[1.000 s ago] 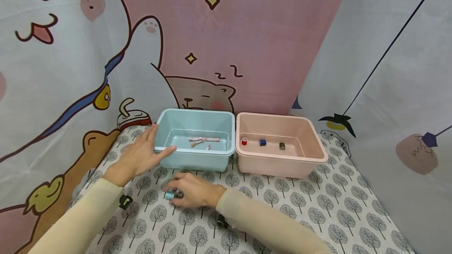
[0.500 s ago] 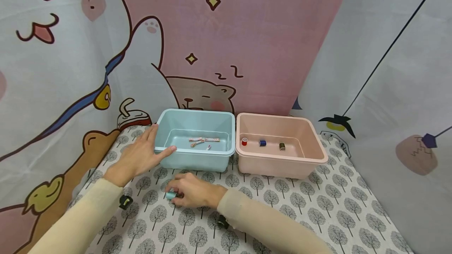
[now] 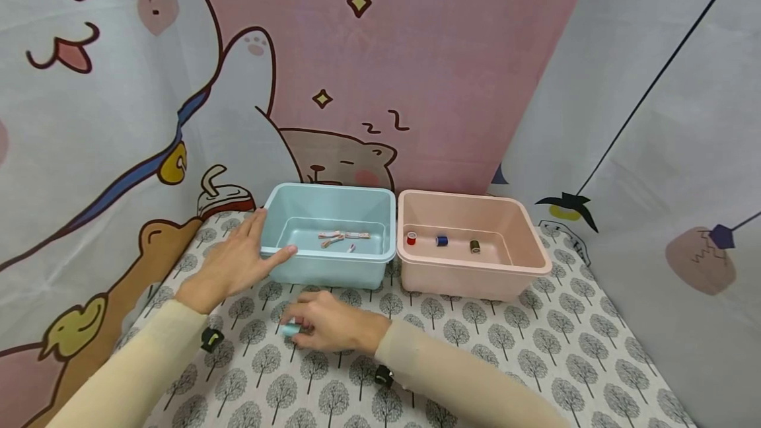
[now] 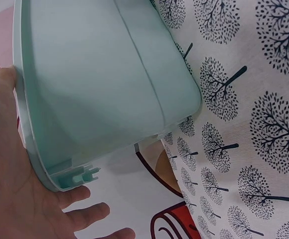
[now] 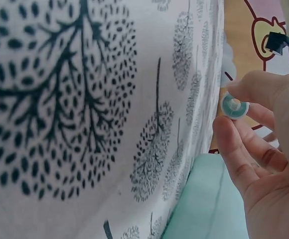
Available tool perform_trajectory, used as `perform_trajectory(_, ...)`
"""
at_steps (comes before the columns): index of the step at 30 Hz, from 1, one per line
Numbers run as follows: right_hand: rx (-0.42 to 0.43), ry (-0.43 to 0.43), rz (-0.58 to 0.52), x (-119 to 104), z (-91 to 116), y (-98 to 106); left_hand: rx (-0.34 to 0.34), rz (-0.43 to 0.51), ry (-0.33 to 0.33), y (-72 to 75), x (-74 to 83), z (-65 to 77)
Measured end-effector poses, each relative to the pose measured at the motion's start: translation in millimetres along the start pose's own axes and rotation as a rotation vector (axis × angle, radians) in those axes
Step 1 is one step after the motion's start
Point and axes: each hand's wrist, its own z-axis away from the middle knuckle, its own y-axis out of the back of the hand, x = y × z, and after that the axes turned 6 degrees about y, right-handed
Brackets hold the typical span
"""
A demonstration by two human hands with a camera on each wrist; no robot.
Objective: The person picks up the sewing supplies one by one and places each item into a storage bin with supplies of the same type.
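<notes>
My right hand (image 3: 329,323) pinches a small light-blue thread spool (image 3: 290,329) between thumb and fingers, low over the tablecloth in front of the light-blue basin (image 3: 333,269). In the right wrist view the spool's round end (image 5: 228,108) faces the camera between thumb and fingertip. My left hand (image 3: 228,268) rests at the basin's left front corner, its thumb over the front rim and its fingers spread along the left side. The left wrist view shows that hand (image 4: 15,184) against the rim with fingers extended. Several small whitish-pink bundles (image 3: 331,240) lie inside this basin.
A pink basin (image 3: 470,283) stands right beside the blue one. It holds a red spool (image 3: 411,238), a dark blue spool (image 3: 442,241) and an olive-green spool (image 3: 475,246). Under everything lies a tree-print tablecloth (image 3: 475,349), with a cartoon-print curtain (image 3: 452,71) behind.
My right hand has shifted slightly to the right with the light-blue thread spool in its pinch. The left hand stays at the blue basin's corner.
</notes>
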Motion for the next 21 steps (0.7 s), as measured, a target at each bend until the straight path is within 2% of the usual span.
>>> perform_trajectory(21, 0.045, -0.03, -0.068, -11, 29, 29, -0.008, 0.012, 0.012, -0.3, -0.5, -1.2)
